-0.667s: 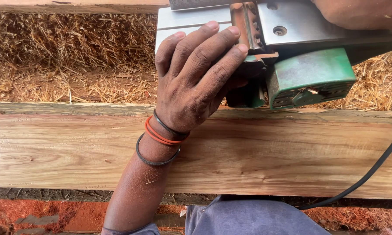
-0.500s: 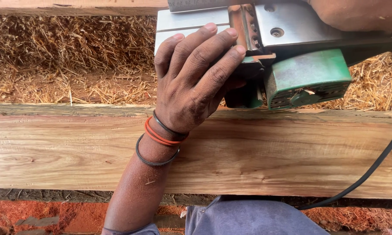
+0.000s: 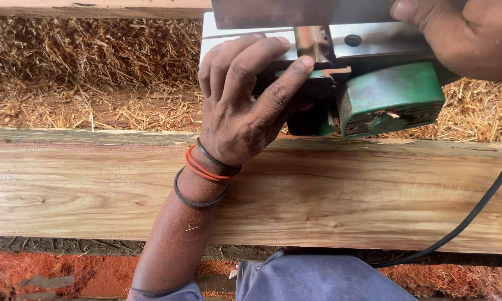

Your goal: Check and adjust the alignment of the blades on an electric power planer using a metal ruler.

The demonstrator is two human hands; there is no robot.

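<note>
A green and silver electric planer (image 3: 384,95) lies tipped over at the far edge of a long wooden plank (image 3: 318,195), its flat metal sole facing up. My left hand (image 3: 245,100) rests on the planer's front end, fingers spread over the sole and the thumb against the green body near the blade slot. My right hand (image 3: 462,33) grips the planer's rear at the top right corner. Black and orange bands circle my left wrist.
Wood shavings (image 3: 83,72) cover the ground beyond the plank. A black power cord (image 3: 474,212) runs from the planer across the plank's right end. Reddish sawdust (image 3: 50,273) lies below the plank's near edge, beside my grey-clothed knee (image 3: 318,278).
The planer and both hands have stayed nearly in place; my left fingers have shifted slightly on the sole.
</note>
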